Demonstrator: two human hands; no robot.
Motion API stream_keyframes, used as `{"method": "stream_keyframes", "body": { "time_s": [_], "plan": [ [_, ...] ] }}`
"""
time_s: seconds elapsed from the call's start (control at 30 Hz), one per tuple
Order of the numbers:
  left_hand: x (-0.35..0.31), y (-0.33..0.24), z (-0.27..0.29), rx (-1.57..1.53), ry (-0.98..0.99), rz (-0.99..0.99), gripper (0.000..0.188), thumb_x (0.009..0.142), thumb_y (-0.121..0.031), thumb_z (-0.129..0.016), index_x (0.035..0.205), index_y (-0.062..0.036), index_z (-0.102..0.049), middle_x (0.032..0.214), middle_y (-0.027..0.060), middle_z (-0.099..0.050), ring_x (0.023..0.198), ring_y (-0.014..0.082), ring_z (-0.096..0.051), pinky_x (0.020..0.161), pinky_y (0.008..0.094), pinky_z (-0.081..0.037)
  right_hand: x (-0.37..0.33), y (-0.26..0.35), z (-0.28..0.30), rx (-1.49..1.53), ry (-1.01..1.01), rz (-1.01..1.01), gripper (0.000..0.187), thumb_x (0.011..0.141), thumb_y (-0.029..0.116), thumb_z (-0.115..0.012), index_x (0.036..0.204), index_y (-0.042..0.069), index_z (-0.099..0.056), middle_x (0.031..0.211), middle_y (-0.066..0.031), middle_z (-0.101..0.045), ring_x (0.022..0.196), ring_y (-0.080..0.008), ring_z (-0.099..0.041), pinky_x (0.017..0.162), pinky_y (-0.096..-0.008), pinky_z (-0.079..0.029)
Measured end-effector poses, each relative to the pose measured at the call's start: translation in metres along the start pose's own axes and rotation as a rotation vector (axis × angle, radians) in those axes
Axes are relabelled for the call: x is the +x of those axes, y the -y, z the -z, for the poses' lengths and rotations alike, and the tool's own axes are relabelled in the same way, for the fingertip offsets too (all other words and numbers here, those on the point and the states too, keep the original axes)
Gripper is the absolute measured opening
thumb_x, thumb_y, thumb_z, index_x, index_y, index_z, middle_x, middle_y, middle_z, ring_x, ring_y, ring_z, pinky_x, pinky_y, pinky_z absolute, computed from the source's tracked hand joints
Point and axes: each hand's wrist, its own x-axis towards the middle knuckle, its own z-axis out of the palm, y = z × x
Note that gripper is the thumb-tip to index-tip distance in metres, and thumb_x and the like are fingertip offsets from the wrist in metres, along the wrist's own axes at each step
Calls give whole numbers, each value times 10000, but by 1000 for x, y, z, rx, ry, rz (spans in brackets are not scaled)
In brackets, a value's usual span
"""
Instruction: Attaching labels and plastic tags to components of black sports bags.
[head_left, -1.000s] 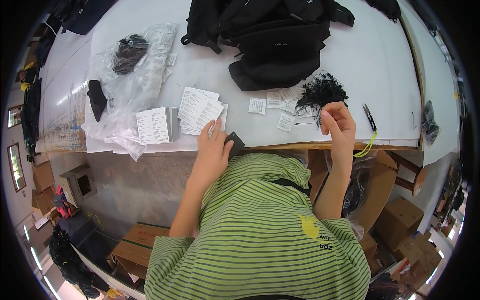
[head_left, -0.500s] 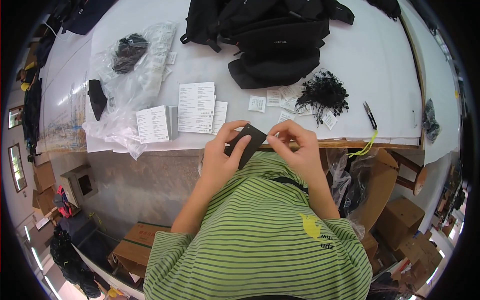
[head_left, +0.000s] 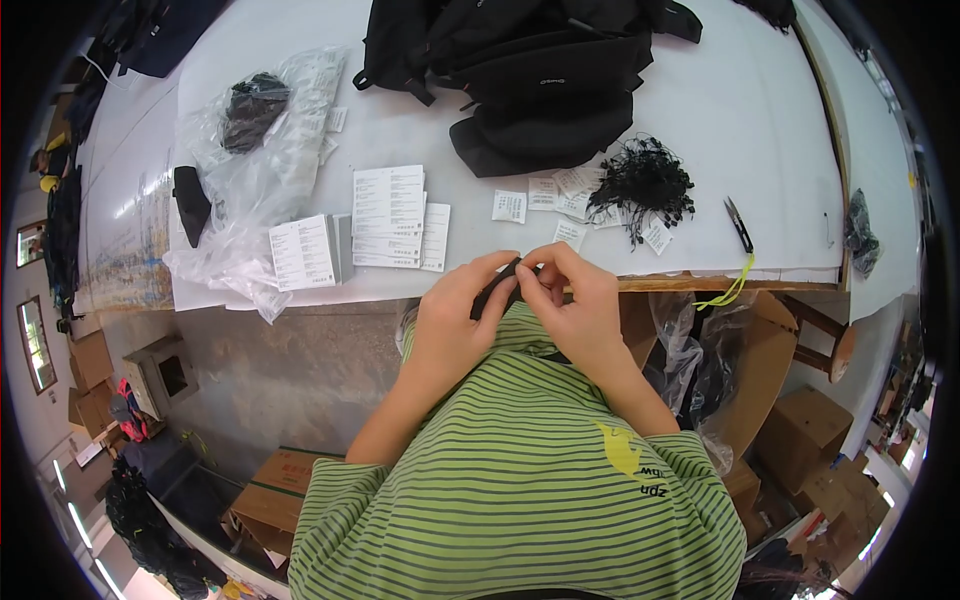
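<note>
My left hand and my right hand meet at the table's front edge, above my green striped shirt. Together they pinch a small flat black item between fingers and thumbs; most of it is hidden by the fingers. Just beyond the hands, on the white table, lie stacks of white printed cards, several small white tags and a tangled pile of black strings.
A heap of black bags fills the far middle of the table. Clear plastic bags holding black pieces lie at the left. Small snips on a yellow cord sit at the right. Cardboard boxes stand on the floor.
My right hand came back from the pile of black strings to the black item at my chest. Both hands have drawn closer together around it.
</note>
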Motion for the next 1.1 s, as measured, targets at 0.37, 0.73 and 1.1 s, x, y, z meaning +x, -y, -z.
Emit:
{"method": "stream_keyframes", "body": {
  "time_s": [0.37,0.73,1.1],
  "plan": [
    [2,-7,9,-110,8,-6,249,834,-27,-642,1082,-42,-629,857,92,-657,736,188,-638,617,285,-483,8,-1,15,533,260,-396,112,881,100,-632,944,17,-591,614,-21,-582,531,-59,-534,491,-209,-425],
    [10,7,21,-385,242,-5,115,844,2,-611,958,-8,-616,846,55,-604,726,137,-553,673,250,-449,6,-10,25,666,497,-465,154,897,123,-635,967,-8,-596,674,-24,-603,588,-67,-566,525,-207,-466],
    [16,7,-2,-375,122,-52,94,841,47,-570,907,-7,-529,856,67,-527,745,164,-534,698,261,-443,7,-19,24,748,466,-433,153,934,165,-588,917,13,-578,700,-8,-575,585,-64,-550,519,-191,-440]
  ]
}}
